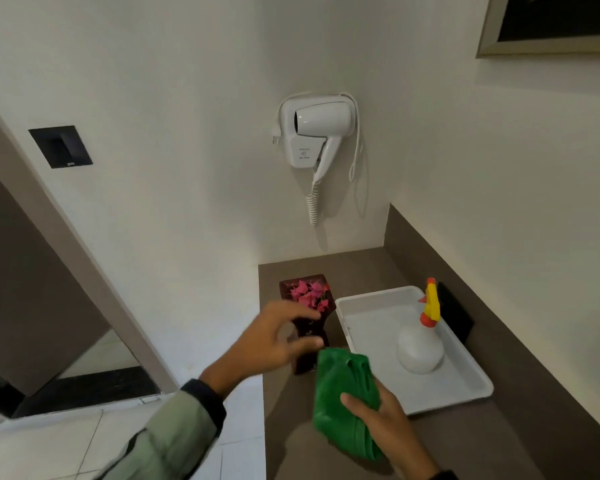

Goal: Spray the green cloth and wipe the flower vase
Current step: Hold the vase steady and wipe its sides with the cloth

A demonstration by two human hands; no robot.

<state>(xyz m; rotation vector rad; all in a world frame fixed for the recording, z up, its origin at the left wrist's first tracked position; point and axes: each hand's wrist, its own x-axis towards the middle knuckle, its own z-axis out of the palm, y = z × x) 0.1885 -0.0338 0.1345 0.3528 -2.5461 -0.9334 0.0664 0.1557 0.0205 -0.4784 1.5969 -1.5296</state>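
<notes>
A dark red flower vase [307, 355] with pink flowers [310, 294] stands on the brown counter [465, 438]. My left hand [274, 337] is curled around the vase's narrow middle, fingers apart, and I cannot tell whether it touches the vase. My right hand [381, 420] grips a bunched green cloth [343, 393], held just right of the vase's base. A white spray bottle [420, 344] with a yellow and orange trigger head stands in a white tray [465, 400] to the right.
A white hair dryer [317, 133] hangs on the wall above the counter's back corner. A dark box [456, 313] stands behind the tray against the backsplash. To the left lie white floor tiles and a doorway.
</notes>
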